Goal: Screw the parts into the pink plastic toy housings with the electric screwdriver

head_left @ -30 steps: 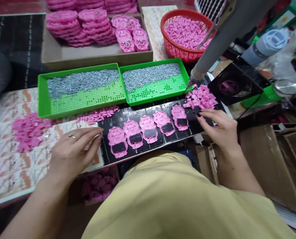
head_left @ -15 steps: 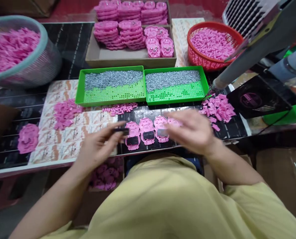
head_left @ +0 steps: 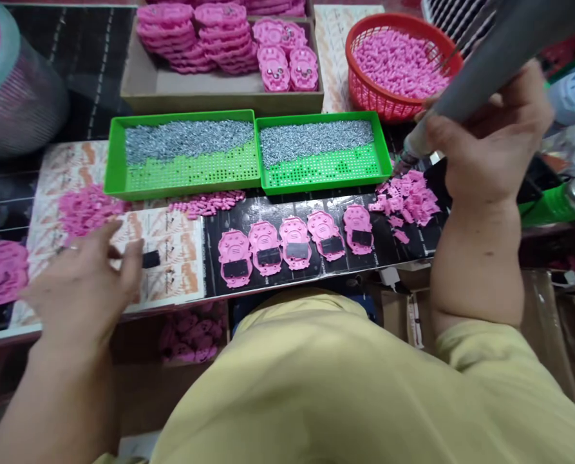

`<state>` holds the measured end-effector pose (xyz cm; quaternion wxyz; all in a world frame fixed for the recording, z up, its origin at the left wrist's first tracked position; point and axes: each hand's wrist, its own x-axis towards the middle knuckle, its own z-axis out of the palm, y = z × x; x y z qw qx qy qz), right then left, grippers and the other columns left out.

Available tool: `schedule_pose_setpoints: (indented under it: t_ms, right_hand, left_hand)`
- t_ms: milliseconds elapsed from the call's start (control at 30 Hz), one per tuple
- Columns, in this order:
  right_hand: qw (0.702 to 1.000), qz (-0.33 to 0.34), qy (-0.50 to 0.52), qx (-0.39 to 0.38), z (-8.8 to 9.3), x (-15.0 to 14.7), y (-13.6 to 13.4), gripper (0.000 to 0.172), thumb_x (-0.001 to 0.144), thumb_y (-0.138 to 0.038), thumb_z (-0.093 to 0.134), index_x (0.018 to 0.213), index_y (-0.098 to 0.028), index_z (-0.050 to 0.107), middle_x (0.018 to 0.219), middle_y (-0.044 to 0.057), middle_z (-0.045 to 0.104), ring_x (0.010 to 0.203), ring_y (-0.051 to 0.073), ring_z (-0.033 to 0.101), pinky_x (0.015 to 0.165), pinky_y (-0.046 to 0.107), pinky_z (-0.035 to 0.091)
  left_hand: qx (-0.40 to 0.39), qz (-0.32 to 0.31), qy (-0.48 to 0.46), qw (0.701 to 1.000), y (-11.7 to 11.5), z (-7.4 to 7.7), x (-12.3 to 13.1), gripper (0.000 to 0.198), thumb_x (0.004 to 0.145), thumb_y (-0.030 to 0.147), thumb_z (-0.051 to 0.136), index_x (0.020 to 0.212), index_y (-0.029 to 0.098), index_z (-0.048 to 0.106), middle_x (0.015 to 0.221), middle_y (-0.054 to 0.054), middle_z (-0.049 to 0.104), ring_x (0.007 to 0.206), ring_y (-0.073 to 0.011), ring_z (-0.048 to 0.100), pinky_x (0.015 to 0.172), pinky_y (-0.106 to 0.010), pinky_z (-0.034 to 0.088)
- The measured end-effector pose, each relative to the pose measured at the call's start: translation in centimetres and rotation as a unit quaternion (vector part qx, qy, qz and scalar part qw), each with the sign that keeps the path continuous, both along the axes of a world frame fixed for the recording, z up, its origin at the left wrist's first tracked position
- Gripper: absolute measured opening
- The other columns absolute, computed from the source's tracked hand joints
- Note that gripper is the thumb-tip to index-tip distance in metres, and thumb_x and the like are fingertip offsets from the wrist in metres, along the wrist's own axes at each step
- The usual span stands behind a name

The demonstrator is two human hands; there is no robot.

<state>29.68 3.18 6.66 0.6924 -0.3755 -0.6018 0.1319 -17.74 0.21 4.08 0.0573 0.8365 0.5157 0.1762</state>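
My right hand (head_left: 490, 142) is wrapped around a thick grey powered screwdriver (head_left: 465, 84), its tip slanting down toward the right green tray. At the left, my left hand (head_left: 84, 277) hovers over the patterned sheet, slightly blurred. Its thumb and fingers close on a small black rectangular piece (head_left: 150, 259), whose end pokes out past the thumb. Between the hands, several pink animal-shaped plastic shells (head_left: 294, 232) lie in a row on the black table edge, each with a dark rectangle in its lower half. Another pink shell (head_left: 3, 274) rests left of my left hand.
Two green trays (head_left: 183, 187) hold small metal screws. Loose pink parts lie in piles (head_left: 87, 206) at left and right (head_left: 410, 196). Behind stand a cardboard box (head_left: 224, 103) of stacked pink shells, a red basket (head_left: 388, 106) of pink pieces and a pale basket (head_left: 31, 96).
My right hand has left the row of shells and taken hold of the screwdriver. My left hand has moved left, away from the row, with the black piece. The view has shifted.
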Motion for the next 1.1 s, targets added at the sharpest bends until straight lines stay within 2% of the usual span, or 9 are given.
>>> schedule_pose_setpoints:
  t_ms: [33, 67, 200, 267, 333, 433, 667, 900, 1100]
  right_hand:
    - [0.999, -0.019, 0.028, 0.026, 0.3, -0.5, -0.3, 0.049, 0.05, -0.032, 0.093, 0.093, -0.03, 0.069, 0.073, -0.008, 0.066, 0.06, 0.007, 0.062, 0.058, 0.022, 0.055]
    - [0.997, -0.019, 0.064, 0.029, 0.6, -1.0, -0.7, 0.048, 0.052, -0.036, 0.091, 0.093, -0.03, 0.068, 0.071, -0.009, 0.063, 0.058, 0.006, 0.06, 0.058, 0.022, 0.056]
    - [0.965, 0.105, 0.196, -0.139, 0.6, -2.7, -2.8, 0.048, 0.065, -0.049, 0.078, 0.105, -0.028, 0.062, 0.07, -0.006, 0.067, 0.065, 0.014, 0.066, 0.064, 0.032, 0.063]
    - [0.955, 0.129, 0.185, -0.191, 0.2, -3.0, -3.5, 0.05, 0.07, -0.047, 0.071, 0.113, -0.027, 0.059, 0.059, -0.007, 0.064, 0.052, 0.014, 0.062, 0.05, 0.028, 0.058]
    - [0.965, 0.107, 0.159, -0.177, -0.1, -3.0, -3.9, 0.047, 0.073, -0.043, 0.067, 0.117, -0.028, 0.057, 0.048, -0.01, 0.054, 0.036, 0.011, 0.048, 0.036, 0.022, 0.045]
    - [0.983, 0.061, 0.14, -0.098, -0.3, -2.7, -4.0, 0.041, 0.076, -0.036, 0.07, 0.115, -0.03, 0.059, 0.047, -0.011, 0.047, 0.032, 0.008, 0.038, 0.032, 0.02, 0.035]
    - [0.994, 0.091, 0.051, -0.043, -1.7, -1.1, -4.2, 0.061, 0.074, -0.033, 0.079, 0.129, -0.036, 0.054, 0.066, -0.007, 0.061, 0.047, 0.009, 0.054, 0.044, 0.022, 0.049]
    - [0.992, 0.081, 0.072, -0.066, -2.4, -0.7, -4.8, 0.051, 0.076, -0.048, 0.075, 0.123, -0.037, 0.057, 0.072, -0.006, 0.071, 0.068, 0.018, 0.071, 0.076, 0.039, 0.063]
    - [0.968, 0.139, 0.153, -0.141, -2.0, -0.9, -5.6, 0.048, 0.078, -0.041, 0.072, 0.123, -0.038, 0.056, 0.08, -0.005, 0.073, 0.062, 0.016, 0.07, 0.052, 0.029, 0.061]
  left_hand:
    - [0.051, 0.058, 0.028, 0.997, -0.1, 0.1, 1.7, 0.038, 0.102, 0.039, 0.036, 0.119, 0.02, 0.064, 0.087, -0.005, 0.07, 0.105, -0.0277, 0.066, 0.064, -0.04, 0.043]
    - [0.062, 0.049, 0.056, 0.995, -0.2, 0.0, 3.8, 0.041, 0.101, 0.039, 0.038, 0.123, 0.014, 0.062, 0.1, -0.01, 0.07, 0.106, -0.0291, 0.066, 0.07, -0.043, 0.047]
    - [0.094, -0.228, 0.018, 0.969, -1.6, -1.4, 13.2, 0.027, 0.096, 0.03, 0.052, 0.109, 0.013, 0.068, 0.117, -0.013, 0.069, 0.105, -0.0251, 0.067, 0.089, -0.042, 0.056]
    - [0.08, -0.297, 0.034, 0.951, -2.4, -2.0, 17.4, 0.03, 0.095, 0.027, 0.055, 0.119, 0.012, 0.064, 0.131, -0.017, 0.061, 0.12, -0.0293, 0.06, 0.1, -0.046, 0.051]
    - [0.052, -0.33, 0.058, 0.941, -2.9, -2.4, 20.7, 0.042, 0.094, 0.032, 0.057, 0.131, 0.012, 0.056, 0.143, -0.018, 0.051, 0.132, -0.0316, 0.05, 0.107, -0.048, 0.045]
    - [0.009, -0.347, 0.099, 0.932, -3.2, -2.8, 23.9, 0.056, 0.094, 0.038, 0.058, 0.141, 0.011, 0.047, 0.151, -0.02, 0.039, 0.141, -0.0328, 0.038, 0.113, -0.051, 0.036]
    - [-0.02, -0.342, 0.189, 0.92, -2.4, -3.9, 26.6, 0.048, 0.1, 0.022, 0.041, 0.144, 0.003, 0.041, 0.148, -0.02, 0.043, 0.14, -0.0304, 0.039, 0.115, -0.044, 0.037]
    - [-0.057, -0.34, 0.197, 0.918, -0.2, -3.2, 26.9, 0.048, 0.099, 0.014, 0.038, 0.144, -0.001, 0.039, 0.15, -0.022, 0.041, 0.143, -0.0309, 0.036, 0.117, -0.046, 0.032]
    - [-0.017, -0.337, 0.097, 0.936, 0.6, -2.7, 27.1, 0.043, 0.099, 0.031, 0.046, 0.128, 0.0, 0.055, 0.13, -0.021, 0.06, 0.121, -0.0303, 0.056, 0.104, -0.044, 0.044]
